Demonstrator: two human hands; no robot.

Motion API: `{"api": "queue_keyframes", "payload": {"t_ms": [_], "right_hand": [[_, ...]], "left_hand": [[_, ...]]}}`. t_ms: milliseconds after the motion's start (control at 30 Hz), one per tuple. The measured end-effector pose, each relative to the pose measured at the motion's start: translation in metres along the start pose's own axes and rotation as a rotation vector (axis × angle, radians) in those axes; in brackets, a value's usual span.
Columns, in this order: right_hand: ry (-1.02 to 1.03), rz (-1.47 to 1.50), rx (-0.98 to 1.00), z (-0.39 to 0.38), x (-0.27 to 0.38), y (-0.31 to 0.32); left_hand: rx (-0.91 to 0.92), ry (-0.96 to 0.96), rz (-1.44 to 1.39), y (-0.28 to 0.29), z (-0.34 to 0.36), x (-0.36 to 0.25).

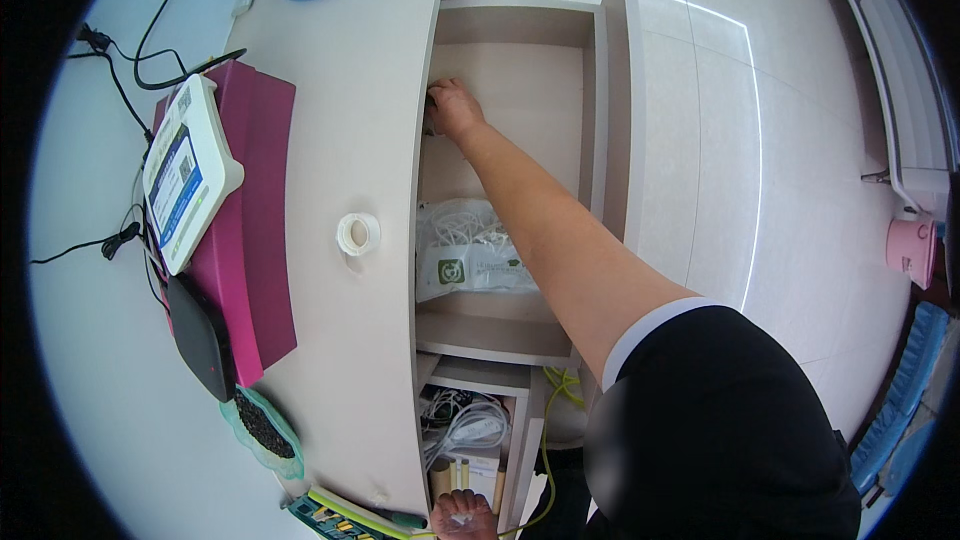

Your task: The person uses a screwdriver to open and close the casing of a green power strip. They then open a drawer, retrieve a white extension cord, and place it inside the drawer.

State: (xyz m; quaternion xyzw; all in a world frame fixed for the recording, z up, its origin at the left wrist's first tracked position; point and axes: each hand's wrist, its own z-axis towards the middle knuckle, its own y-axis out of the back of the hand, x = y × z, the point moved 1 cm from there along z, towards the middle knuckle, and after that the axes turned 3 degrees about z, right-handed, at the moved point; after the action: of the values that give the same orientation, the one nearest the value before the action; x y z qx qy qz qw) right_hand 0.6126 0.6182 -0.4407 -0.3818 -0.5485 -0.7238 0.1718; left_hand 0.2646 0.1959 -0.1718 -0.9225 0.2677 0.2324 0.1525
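My right hand (pixel 457 110) reaches far into an open pale drawer (pixel 520 90), at its left side by the desktop edge. Its fingers curl around something mostly hidden under that edge. Lower in the same drawer, beside my forearm, lies a clear plastic bag (pixel 470 250) with white cables inside. My left hand (pixel 465 516) is at the bottom edge, closed, with a small whitish patch on it that I cannot make out. Just beyond it, a second open drawer holds coiled white cables (pixel 478 428), dark cables and tan tubes (pixel 440 478).
On the desktop (pixel 350 340) stand a roll of white tape (pixel 358 234), a magenta box (pixel 262 220), a white router-like device (pixel 192 175), a black device (pixel 200 335) and a green dish (pixel 262 430) of dark grains. A yellow-green cable (pixel 548 470) hangs beside the lower drawer.
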Motion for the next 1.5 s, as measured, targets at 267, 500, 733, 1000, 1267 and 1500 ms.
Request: {"api": "queue_keyframes", "payload": {"t_ms": [267, 500, 733, 1000, 1267, 1500], "right_hand": [[-0.219, -0.041, 0.014, 0.004, 0.014, 0.013], [-0.313, -0.056, 0.015, 0.003, 0.028, 0.014], [-0.43, -0.103, -0.078, 0.023, -0.007, -0.017], [-0.088, -0.203, 0.009, 0.002, 0.005, 0.006], [-0.046, 0.14, -0.124, 0.006, -0.036, 0.022], [-0.417, 0.471, -0.332, 0.012, -0.03, 0.036]], "left_hand": [[-0.013, -0.006, 0.013, -0.008, -0.002, 0.001], [0.002, 0.002, 0.034, -0.014, -0.005, 0.001], [0.19, 0.036, 0.069, -0.009, -0.003, -0.002], [0.181, 0.021, 0.018, 0.001, -0.004, -0.001], [0.232, 0.031, 0.038, 0.001, -0.004, -0.004], [0.072, 0.002, 0.003, -0.01, -0.013, -0.001]]}}
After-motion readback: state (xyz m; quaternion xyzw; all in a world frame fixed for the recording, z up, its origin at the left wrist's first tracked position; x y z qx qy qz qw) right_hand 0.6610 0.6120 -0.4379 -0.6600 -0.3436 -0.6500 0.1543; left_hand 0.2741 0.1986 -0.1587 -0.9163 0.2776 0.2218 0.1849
